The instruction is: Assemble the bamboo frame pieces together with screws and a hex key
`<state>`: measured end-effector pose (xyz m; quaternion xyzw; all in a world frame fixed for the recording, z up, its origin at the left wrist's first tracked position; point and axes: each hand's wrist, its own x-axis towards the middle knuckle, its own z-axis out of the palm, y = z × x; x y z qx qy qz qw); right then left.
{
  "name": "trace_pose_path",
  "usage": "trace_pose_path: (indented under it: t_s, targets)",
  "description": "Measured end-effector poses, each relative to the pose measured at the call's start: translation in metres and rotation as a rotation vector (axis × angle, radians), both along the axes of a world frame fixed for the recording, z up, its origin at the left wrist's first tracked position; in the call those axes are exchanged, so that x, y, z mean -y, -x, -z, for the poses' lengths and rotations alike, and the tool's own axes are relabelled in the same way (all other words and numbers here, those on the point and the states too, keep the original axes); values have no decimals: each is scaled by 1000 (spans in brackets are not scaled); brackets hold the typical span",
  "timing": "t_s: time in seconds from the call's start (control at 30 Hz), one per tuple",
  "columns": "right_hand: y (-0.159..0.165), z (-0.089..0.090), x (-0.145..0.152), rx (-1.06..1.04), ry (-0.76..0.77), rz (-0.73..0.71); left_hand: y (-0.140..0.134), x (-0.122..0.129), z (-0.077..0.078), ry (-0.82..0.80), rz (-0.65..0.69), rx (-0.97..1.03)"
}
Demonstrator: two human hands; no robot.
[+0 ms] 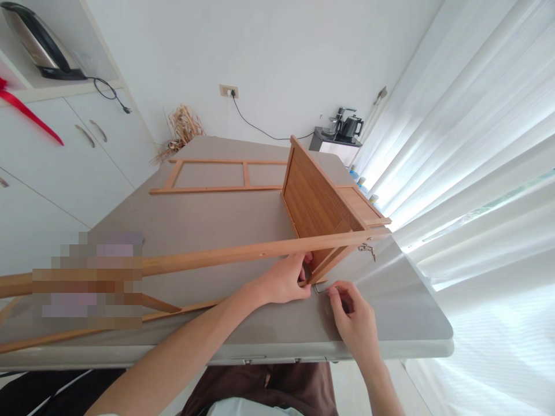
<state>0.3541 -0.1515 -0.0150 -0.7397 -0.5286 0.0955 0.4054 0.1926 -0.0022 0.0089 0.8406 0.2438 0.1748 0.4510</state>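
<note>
My right hand (355, 318) pinches a thin bent hex key (319, 290) between thumb and fingertips. The key's far end is at the lower corner of an upright wooden panel (321, 196), by the near end of a low rail (199, 306). Around that same corner my left hand (286, 280) is closed, thumb at the rail end and some fingers hidden behind the wood. Above the left hand a long wooden bar (243, 252) runs from the left edge to the panel's near upper corner. Small metal hardware (367, 249) lies just right of that corner.
Flat on the grey table (208, 219) lies a wooden ladder-like frame (212, 189), behind the panel. Another wooden piece (362, 205) is right of the panel. A pixelated patch hides the left side. Dried stalks (184, 124), a kettle (349, 127) and white curtains (489, 144) surround the table.
</note>
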Motion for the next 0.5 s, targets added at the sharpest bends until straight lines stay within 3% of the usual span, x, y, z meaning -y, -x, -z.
trace_pose_path:
  t_s: [0.13, 0.33, 0.5]
  targets:
    - [-9, -1, 2, 64, 22, -1, -1, 0, 0, -4, -2, -7]
    - [-23, 6, 8, 252, 52, -122, -1, 0, -2, -6, 3, -1]
    - [-22, 5, 3, 283, 69, -204, 0, 1, -2, 6, 3, -5]
